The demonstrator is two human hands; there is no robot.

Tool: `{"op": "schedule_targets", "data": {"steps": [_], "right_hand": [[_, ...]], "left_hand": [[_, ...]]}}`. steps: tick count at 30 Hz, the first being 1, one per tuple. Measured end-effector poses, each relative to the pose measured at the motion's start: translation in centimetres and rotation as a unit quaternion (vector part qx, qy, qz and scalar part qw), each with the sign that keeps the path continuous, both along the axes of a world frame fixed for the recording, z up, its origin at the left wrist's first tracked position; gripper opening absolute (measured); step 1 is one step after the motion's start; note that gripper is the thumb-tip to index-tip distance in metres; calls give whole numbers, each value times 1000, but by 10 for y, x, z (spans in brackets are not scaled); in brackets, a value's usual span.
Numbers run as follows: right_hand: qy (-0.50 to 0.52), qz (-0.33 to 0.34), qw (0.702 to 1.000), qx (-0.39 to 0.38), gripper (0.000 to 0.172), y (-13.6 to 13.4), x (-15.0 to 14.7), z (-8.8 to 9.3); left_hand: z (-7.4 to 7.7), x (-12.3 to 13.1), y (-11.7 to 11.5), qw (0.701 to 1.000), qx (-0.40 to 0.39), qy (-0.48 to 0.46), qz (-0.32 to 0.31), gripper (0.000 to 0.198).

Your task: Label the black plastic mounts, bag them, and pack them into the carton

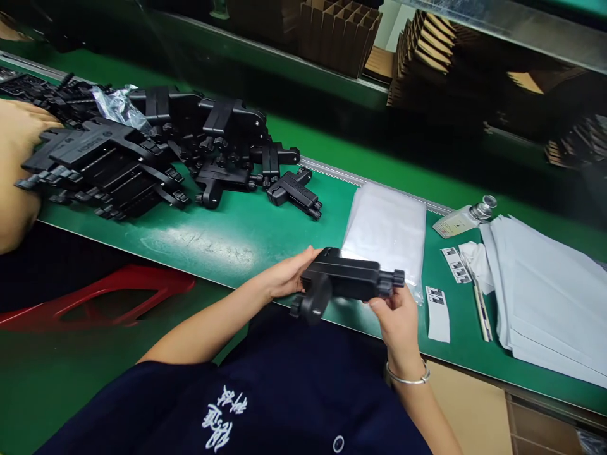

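A black plastic clamp-type holder (353,275), with a short rounded arm and knobs at one end, is held between my two hands just over the bench's front edge. My left hand (290,273) is closed around its left end, the fingers partly hidden behind it. At the knobbed end, my right hand (397,316) grips from below with thumb and fingers; a metal bangle circles that wrist. Behind the holder lies a stack of clear plastic bags (386,224). Two similar black holders (294,193) rest on the green bench to the left of the bags.
A heap of black holders (222,123) covers the bench's left part, beside another person's arm (19,164). To the right are a small bottle (459,221), label strips (437,316), tweezers (482,309) and white sheets (550,303). Cardboard dividers (339,38) stand behind; a red stool (109,294) is below.
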State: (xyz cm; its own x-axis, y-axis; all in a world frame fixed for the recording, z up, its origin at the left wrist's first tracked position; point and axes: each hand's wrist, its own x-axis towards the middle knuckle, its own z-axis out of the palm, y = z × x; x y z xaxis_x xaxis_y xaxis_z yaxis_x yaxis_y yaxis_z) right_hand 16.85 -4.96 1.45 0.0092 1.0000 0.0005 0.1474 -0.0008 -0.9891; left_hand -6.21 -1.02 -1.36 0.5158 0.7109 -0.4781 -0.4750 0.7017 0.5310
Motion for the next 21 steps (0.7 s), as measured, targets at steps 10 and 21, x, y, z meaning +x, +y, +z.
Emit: {"op": "schedule_targets", "data": {"steps": [10,21], "right_hand": [[-214,156,961,75,48,-6,-14,15],[-487,-237,821,-178,33,-9,167,-36]], "left_hand": [[-7,10,27,993,6,119,19,55],[-24,-29,50,736,301,605,41,57]]}}
